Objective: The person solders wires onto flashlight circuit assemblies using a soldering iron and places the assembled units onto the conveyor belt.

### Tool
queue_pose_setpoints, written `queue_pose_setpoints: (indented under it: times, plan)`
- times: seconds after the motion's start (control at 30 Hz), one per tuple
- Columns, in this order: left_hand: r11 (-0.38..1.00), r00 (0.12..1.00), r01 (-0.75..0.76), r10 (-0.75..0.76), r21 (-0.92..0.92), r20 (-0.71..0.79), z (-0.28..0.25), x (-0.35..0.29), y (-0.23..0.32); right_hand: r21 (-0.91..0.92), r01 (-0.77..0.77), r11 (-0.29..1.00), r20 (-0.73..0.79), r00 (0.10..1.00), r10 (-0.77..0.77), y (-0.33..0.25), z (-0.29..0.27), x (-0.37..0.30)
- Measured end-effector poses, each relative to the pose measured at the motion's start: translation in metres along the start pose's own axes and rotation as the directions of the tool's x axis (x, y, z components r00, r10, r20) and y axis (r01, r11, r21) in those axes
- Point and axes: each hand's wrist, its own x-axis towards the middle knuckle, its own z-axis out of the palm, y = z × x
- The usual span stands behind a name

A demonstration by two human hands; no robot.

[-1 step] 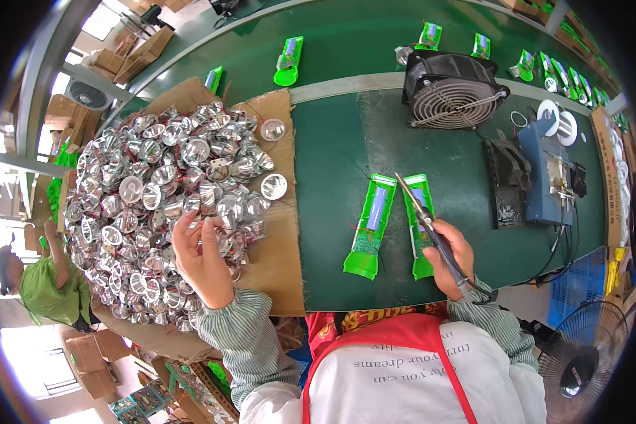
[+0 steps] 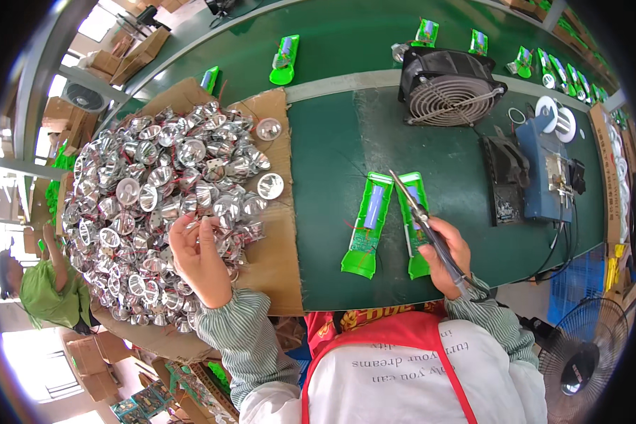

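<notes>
My left hand (image 2: 199, 258) is over the right part of a heap of silvery lamp reflectors (image 2: 148, 198) with thin red wires. Its fingers are curled toward the thumb, beside one reflector (image 2: 226, 208); whatever they pinch is too small to make out. My right hand (image 2: 446, 258) is closed round the dark handle of a soldering iron (image 2: 434, 237), its tip pointing away and to the left. Under the iron lies a green torch half-shell (image 2: 418, 265) with a blue battery. Left of it, another green half-shell (image 2: 360, 263) shows its battery (image 2: 374, 206), circuit board and red wires.
A square black fan (image 2: 449, 92) stands at the back of the green bench. On the right are a blue machine (image 2: 542, 166) and a black holder (image 2: 502, 177). More green shells (image 2: 284, 62) lie along the far belt. A person in green (image 2: 53, 286) is at far left.
</notes>
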Motion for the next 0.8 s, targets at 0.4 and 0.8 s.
queue_pose_setpoints:
  times: [0.4,0.8]
  plan:
    - [0.878,0.993,-0.049,-0.009,-0.477,-0.118,0.014,0.014,0.016,0.014,0.003,1.0,0.108,0.994,-0.005,-0.007,0.012,0.011]
    - [0.864,0.995,0.088,-0.05,-0.495,0.091,0.023,0.026,0.021,0.04,0.265,0.964,0.094,0.959,-0.267,-0.021,-0.016,0.017]
